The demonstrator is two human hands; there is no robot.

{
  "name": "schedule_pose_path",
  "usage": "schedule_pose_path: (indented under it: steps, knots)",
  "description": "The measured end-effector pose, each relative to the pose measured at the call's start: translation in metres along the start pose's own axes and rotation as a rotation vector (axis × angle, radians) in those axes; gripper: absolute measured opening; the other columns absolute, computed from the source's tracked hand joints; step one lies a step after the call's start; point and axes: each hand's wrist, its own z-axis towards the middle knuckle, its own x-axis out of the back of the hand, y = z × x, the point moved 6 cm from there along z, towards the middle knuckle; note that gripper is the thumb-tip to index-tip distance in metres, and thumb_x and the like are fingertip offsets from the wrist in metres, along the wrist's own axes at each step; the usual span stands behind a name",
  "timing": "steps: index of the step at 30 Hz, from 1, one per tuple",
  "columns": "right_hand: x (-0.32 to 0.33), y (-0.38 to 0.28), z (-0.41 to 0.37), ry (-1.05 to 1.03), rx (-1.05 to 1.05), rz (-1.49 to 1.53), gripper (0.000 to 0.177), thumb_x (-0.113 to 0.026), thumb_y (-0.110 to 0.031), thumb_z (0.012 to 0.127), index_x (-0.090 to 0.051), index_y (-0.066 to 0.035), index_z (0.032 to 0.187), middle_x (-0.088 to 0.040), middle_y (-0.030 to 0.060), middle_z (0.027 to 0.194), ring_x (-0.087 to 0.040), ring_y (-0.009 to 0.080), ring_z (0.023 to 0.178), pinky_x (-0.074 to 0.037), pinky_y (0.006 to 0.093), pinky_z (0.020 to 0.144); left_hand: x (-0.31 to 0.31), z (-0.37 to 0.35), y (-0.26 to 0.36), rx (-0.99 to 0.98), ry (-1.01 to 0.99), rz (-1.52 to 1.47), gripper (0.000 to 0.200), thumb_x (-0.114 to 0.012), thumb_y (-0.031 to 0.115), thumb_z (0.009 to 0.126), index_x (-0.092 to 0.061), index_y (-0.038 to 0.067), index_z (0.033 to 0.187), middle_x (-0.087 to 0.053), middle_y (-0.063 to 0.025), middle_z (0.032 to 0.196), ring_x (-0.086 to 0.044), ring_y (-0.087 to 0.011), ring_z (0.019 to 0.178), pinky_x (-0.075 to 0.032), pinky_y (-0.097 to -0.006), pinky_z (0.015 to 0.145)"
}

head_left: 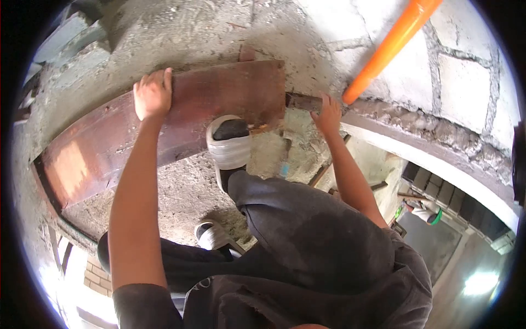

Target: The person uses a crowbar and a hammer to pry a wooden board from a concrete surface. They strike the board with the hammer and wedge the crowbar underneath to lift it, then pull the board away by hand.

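Observation:
A long reddish-brown wooden board (192, 109) stretches across the rough concrete in front of me, with a pale worn patch at its left end. My left hand (152, 94) grips its far edge, fingers curled over it. One shoe with a pale upper (229, 145) overlaps the board's near edge toward the right end. Beyond that end, my right hand (329, 115) rests at a narrow dark wood strip (304, 102) by the wall's edge, thumb and fingers apart and nothing held in them.
An orange pipe (392, 52) slants down close to my right hand, against a block wall (405, 71). A ledge (438, 159) runs along the right over a drop. Far below, a person in a green helmet (428, 213) is bent over. Grey blocks (71, 41) sit upper left.

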Motion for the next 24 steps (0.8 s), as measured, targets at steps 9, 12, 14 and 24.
schedule_pose_path:
  steps: [9,12,14,24]
  knots:
    - [-0.05,0.004,0.027,-0.23,0.155,-0.246,0.066,-0.077,-0.031,0.075,-0.049,-0.01,0.131,-0.056,0.0134,0.124,-0.052,0.0344,0.118,-0.038,0.0515,0.098,0.008,-0.002,-0.004,0.027,0.009,-0.075,0.039,-0.046,0.039,0.1,-0.068,0.009,0.09,-0.069,-0.0116,0.092,-0.062,-0.029,0.094,-0.043,-0.0444,0.087]
    - [-0.02,0.01,0.052,-0.25,0.077,-0.072,0.064,-0.074,-0.029,0.079,-0.048,-0.002,0.131,-0.06,0.0209,0.118,-0.057,0.0406,0.11,-0.043,0.0495,0.093,0.009,-0.002,-0.006,0.03,-0.006,-0.108,0.041,-0.044,0.04,0.1,-0.068,0.009,0.091,-0.069,-0.0108,0.094,-0.061,-0.0286,0.097,-0.043,-0.0442,0.089]
    - [0.019,-0.002,0.069,-0.082,0.024,-0.174,0.06,-0.072,-0.03,0.082,-0.05,0.004,0.126,-0.06,0.0264,0.115,-0.056,0.0445,0.108,-0.045,0.0481,0.09,0.006,0.0,-0.004,0.042,-0.036,-0.105,0.043,-0.041,0.042,0.1,-0.069,0.01,0.09,-0.07,-0.0091,0.095,-0.062,-0.0262,0.098,-0.043,-0.0429,0.089]
    - [0.117,-0.317,0.185,-0.252,0.642,0.009,0.059,-0.064,-0.04,0.089,-0.05,0.0,0.131,-0.059,0.0246,0.122,-0.057,0.0391,0.113,-0.045,0.046,0.095,0.003,-0.005,-0.007,0.0,0.085,-0.103,0.038,-0.044,0.037,0.1,-0.068,0.011,0.083,-0.07,-0.0063,0.091,-0.062,-0.0252,0.094,-0.042,-0.0399,0.086]
